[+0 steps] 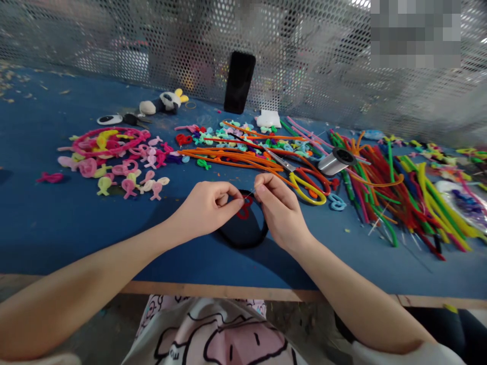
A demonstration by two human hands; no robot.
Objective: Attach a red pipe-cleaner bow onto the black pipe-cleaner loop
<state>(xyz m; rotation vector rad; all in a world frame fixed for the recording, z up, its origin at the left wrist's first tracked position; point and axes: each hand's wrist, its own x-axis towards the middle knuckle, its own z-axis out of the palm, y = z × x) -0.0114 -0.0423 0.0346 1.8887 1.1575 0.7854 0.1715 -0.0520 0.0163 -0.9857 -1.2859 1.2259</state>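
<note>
While both hands work close in front of the torso, a black pipe-cleaner ring (243,246) hangs or lies between them over the blue bench (95,228); whether its near curve touches the surface cannot be told. A small red pipe-cleaner loop (246,212) sits inside the ring's far edge. The left hand (213,205) has its thumb and index fingertips pinched together on the red loop's edge, and the right hand (280,208) has its fingertips clamped on a thin strand (249,193) that spans the short gap between the two grips.

A band of blue surface runs from the ring to the wooden front edge (182,289), with the forearms crossing that edge on either side. A wider blue stretch reaches left of the left forearm, up to a heap of pastel looped pieces (129,187) with a pink ring (81,152) on it.

Room is tighter on the far right: the scissors (291,168) lie just beyond the right hand, handles toward it, with a wire spool (332,163) beside them and a thick spread of coloured pipe cleaners (403,197) farther right. Along the back, a perforated metal panel (304,66) bounds the bench, a phone (239,82) leaning upright against it.
</note>
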